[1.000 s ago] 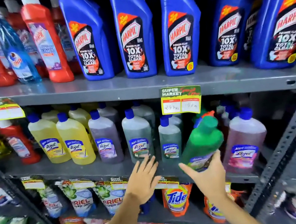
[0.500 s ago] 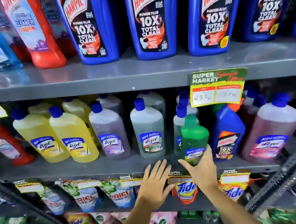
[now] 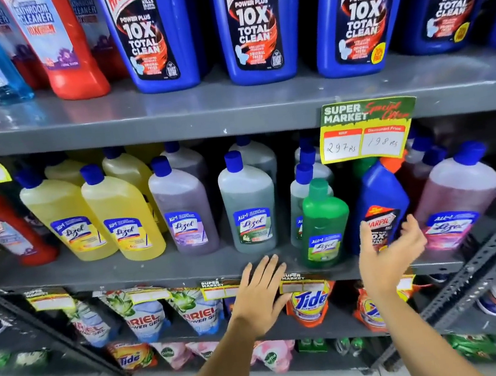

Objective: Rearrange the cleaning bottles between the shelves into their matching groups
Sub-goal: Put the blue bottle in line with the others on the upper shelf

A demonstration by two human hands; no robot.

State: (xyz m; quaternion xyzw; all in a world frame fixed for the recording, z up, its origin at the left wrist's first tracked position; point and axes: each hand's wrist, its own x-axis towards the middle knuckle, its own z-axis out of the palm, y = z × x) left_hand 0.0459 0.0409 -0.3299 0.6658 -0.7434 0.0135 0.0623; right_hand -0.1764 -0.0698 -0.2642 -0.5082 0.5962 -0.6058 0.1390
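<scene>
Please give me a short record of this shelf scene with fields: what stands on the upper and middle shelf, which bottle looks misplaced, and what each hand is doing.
upper shelf: large blue Harpic bottles, red bathroom cleaner at left
middle shelf: Lizol bottles, yellow, purple, grey, pink; green Lizol bottle upright near front edge
misplaced bottle: small blue Harpic bottle among the Lizol
left hand: open, flat, by the shelf edge, holding nothing
right hand: open, fingers in front of the small Harpic, not gripping
price tag: 297, discounted 198
</scene>
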